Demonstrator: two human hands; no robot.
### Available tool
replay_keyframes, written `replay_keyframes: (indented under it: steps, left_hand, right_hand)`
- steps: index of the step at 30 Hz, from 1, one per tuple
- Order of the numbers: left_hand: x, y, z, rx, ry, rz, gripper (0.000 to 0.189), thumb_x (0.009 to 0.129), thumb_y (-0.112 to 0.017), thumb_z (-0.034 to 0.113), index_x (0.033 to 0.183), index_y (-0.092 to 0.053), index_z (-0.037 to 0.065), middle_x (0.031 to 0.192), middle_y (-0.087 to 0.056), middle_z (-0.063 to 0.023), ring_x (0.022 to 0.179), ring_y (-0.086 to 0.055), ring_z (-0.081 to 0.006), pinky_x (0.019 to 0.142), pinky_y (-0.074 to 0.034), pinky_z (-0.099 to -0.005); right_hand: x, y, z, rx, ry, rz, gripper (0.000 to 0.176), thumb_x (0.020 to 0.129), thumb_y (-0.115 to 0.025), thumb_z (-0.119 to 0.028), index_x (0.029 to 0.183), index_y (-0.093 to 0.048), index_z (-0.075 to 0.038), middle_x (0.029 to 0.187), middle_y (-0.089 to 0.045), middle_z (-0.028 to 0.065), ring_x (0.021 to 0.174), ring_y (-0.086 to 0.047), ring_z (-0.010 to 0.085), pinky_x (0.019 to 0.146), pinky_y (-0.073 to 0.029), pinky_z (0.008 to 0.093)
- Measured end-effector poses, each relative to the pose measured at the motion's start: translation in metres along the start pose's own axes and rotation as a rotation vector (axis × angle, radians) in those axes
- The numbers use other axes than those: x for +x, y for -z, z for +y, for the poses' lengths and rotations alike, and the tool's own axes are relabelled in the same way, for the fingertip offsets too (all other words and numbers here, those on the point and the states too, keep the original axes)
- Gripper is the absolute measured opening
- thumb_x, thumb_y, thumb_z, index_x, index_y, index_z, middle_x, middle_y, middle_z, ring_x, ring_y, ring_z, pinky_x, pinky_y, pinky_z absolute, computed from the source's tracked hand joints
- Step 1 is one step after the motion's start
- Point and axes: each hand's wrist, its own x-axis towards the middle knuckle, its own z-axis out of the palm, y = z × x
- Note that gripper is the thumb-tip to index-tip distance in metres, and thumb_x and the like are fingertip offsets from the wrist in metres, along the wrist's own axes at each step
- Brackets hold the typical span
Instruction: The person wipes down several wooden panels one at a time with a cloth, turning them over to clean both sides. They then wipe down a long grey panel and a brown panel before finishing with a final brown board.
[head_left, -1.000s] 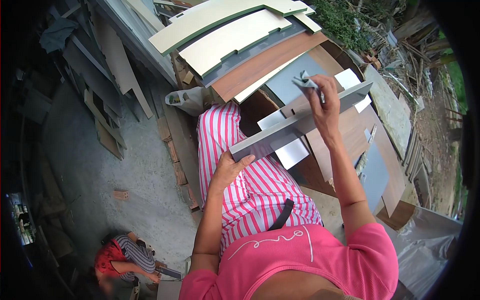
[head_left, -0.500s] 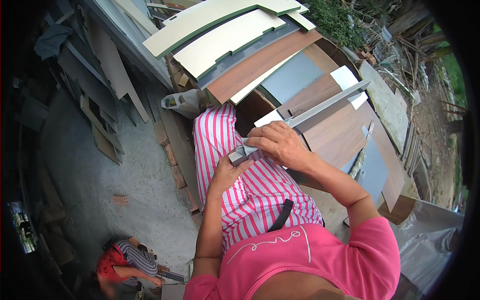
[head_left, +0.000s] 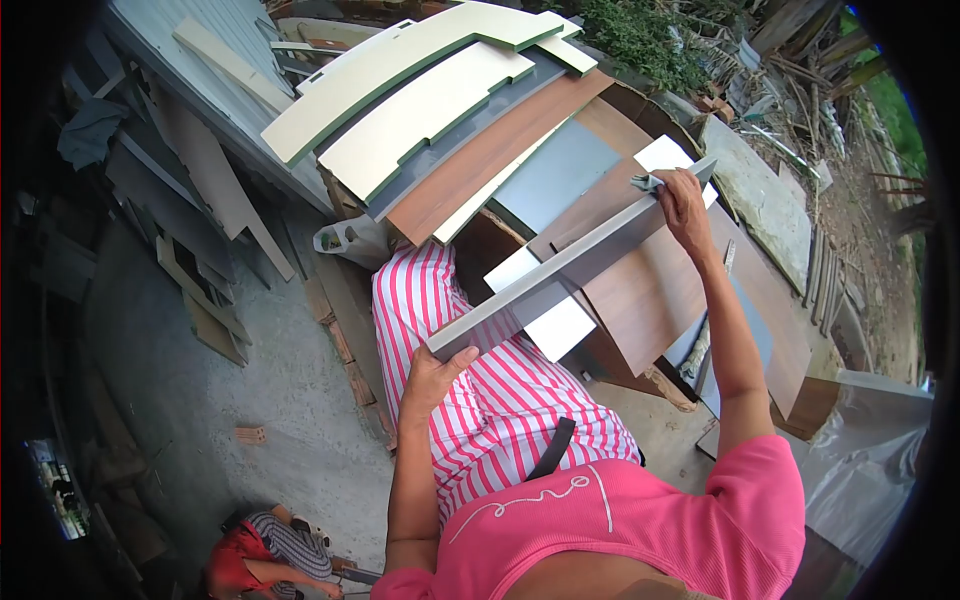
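A long, narrow grey board (head_left: 560, 270) lies slanted across my lap, its pale long edge facing up. My left hand (head_left: 432, 380) grips the near end, thumb on the board's side face. Close to the far end, my right hand (head_left: 685, 208) is closed over the upper edge. A folded grey piece of what looks like sandpaper (head_left: 648, 183) sticks out between its fingers, pressed on that edge. Most of the piece is hidden under the hand.
Ahead lie stacked cream panels (head_left: 420, 120), a brown board (head_left: 500, 150) and wood-grain panels (head_left: 650, 290). Offcuts (head_left: 200, 190) lean at the left. A plastic bag (head_left: 350, 238) sits by my knee. Another person (head_left: 270, 555) is low at the bottom left, near a brick (head_left: 250, 435).
My right hand has slid with the sandpaper along the board's edge, from beside my left hand to near the far end. The left hand still holds the near end.
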Motion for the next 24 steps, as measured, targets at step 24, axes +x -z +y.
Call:
replay_keyframes:
  steps: [24]
  left_hand:
    - [0.0,-0.009,-0.013,-0.165,-0.014,0.105,0.041,0.085,-0.066,0.025,0.112,-0.058,-0.004,0.1,-0.064,-0.0082,0.092,-0.058,-0.0138,0.083,-0.045,-0.027]
  right_hand:
    - [-0.071,-0.017,0.124,0.431,-0.912,0.399,0.043,0.095,-0.043,-0.04,0.107,-0.056,-0.001,0.087,-0.055,0.0044,0.082,-0.048,0.0143,0.076,-0.04,0.0276]
